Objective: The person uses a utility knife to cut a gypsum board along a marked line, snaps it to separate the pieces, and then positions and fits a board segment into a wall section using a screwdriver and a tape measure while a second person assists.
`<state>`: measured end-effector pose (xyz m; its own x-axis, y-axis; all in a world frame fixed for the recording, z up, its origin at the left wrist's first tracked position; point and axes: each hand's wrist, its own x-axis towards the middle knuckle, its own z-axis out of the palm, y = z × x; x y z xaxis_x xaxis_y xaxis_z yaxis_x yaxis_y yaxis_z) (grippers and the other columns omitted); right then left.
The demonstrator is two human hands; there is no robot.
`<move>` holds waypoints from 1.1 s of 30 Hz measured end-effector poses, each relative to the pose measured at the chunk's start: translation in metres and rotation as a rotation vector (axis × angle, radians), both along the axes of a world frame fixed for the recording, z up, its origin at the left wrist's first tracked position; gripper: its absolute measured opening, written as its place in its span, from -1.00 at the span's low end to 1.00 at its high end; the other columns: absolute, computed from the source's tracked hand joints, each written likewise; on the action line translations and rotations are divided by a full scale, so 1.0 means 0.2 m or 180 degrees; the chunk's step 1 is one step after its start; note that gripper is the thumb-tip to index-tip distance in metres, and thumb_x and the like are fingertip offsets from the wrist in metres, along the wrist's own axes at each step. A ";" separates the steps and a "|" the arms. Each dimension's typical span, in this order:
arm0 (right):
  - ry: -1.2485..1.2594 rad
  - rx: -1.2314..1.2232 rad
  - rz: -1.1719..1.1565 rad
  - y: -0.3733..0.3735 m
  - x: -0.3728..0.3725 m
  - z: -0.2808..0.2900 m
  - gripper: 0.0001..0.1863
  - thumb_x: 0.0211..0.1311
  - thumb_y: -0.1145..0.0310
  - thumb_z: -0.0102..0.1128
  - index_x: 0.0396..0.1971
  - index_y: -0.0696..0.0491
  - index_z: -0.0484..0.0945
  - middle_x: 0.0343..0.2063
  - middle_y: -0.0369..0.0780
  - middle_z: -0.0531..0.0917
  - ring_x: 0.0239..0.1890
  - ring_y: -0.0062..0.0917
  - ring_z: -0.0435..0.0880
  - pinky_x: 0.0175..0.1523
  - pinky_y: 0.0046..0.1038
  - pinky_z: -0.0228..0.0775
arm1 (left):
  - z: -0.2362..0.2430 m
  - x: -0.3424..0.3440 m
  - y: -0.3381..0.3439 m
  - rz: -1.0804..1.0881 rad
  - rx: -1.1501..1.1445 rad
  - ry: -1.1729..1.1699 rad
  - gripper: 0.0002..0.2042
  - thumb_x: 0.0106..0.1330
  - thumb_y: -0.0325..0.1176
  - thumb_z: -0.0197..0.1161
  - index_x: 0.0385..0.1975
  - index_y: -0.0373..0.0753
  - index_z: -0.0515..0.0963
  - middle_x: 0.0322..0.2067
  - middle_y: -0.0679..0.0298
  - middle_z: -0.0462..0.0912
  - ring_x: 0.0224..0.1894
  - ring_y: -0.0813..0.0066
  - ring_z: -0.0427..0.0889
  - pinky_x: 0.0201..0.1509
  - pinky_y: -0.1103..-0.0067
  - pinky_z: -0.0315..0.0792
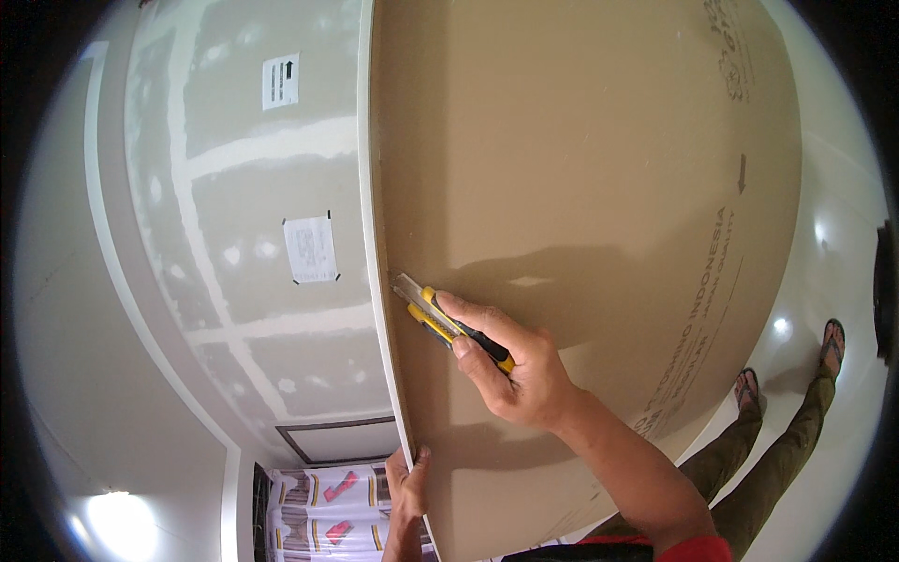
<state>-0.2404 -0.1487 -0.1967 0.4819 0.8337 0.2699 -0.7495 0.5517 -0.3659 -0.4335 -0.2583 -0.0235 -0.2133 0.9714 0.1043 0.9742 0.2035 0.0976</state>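
You have a yellow-and-black utility knife (454, 326) gripped in your right hand (529, 377), thumb and forefinger pressed along its handle and the metal blade (409, 287) pointing far and left. Your left hand (409, 482) is closed on the left edge of the large brown board (571, 178), nearer to you than the knife, with the thumb on the brown face. The board fills the middle and right of the scene, its pale edge strip (364, 140) running from far to near. The blade tip lies at the board's face just beside that strip; whether it has bitten in, you cannot tell from here. As for progress, the board looks whole: no piece lies parted from it and no long cut shows clearly across its face, though a faint line runs close along the left edge. So the knife work seems to be at an early stage, with most of any cutting left to do. Beyond the edge, to the left, stands a patched wall (248, 192) with two paper sheets (310, 249) on it.
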 end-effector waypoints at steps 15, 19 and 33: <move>-0.0163 0.0109 0.0267 -0.17 -0.18 -0.05 -0.57 0.43 0.54 0.18 0.27 0.18 0.54 0.07 -0.07 0.75 -0.19 -0.61 0.75 -0.09 -0.52 0.60 | -0.01 -0.01 0.01 0.0049 0.0076 -0.0102 -0.70 0.44 -0.21 0.20 -0.48 -0.25 0.38 -0.54 0.46 0.32 -0.40 0.60 0.26 -0.35 0.51 0.20; -0.0131 0.0144 0.0305 -0.18 -0.19 -0.05 -0.57 0.43 0.55 0.18 0.27 0.19 0.54 0.07 -0.07 0.75 -0.19 -0.61 0.75 -0.10 -0.53 0.60 | -0.01 -0.01 0.01 -0.0074 0.0056 -0.0102 -0.69 0.45 -0.19 0.20 -0.48 -0.24 0.38 -0.53 0.47 0.32 -0.40 0.61 0.25 -0.34 0.52 0.19; -0.0129 0.0097 0.0630 -0.23 -0.20 -0.05 -0.58 0.44 0.52 0.19 0.27 0.17 0.54 0.06 -0.05 0.74 -0.17 -0.57 0.76 -0.07 -0.50 0.61 | -0.02 0.01 0.01 -0.0046 0.0132 -0.0070 -0.69 0.47 -0.22 0.21 -0.48 -0.25 0.40 -0.55 0.50 0.31 -0.43 0.63 0.24 -0.37 0.52 0.17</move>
